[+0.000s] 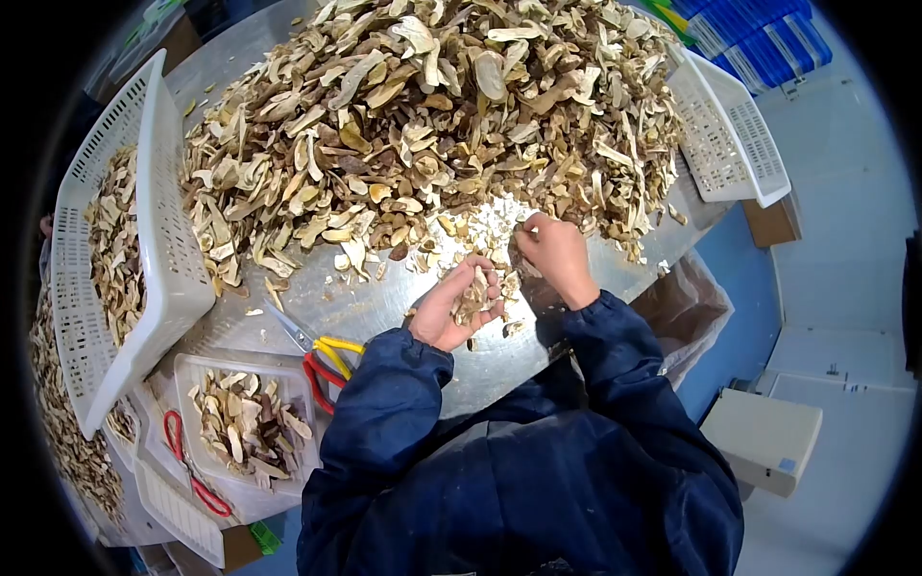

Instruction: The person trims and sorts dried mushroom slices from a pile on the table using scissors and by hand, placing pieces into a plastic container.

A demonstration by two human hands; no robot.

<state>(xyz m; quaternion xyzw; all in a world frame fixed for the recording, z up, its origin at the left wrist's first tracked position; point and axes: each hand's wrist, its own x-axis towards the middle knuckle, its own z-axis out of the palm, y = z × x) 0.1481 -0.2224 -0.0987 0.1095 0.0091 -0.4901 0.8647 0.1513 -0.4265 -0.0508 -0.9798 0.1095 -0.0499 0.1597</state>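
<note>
A large heap of dried mushroom slices (pixel 423 115) covers the back of the metal table. Cupped palm-up near the table's front, my left hand (pixel 459 305) has its fingers curled around a few dried mushroom slices (pixel 473 300). My right hand (pixel 555 252) is just to the right, at the heap's near edge, with thumb and fingers pinched together. What is between those fingertips is too small or hidden to make out. Small pale mushroom bits (pixel 485 226) lie on the bright metal surface between and behind my hands.
Left of my arm lie scissors with red and yellow handles (pixel 331 360), red-handled scissors (pixel 182 451), and a clear tray (pixel 192 374) of slices. White perforated baskets (pixel 154 192) stand left and right (pixel 720 125). A lined bin (pixel 706 298) stands below the table's right edge.
</note>
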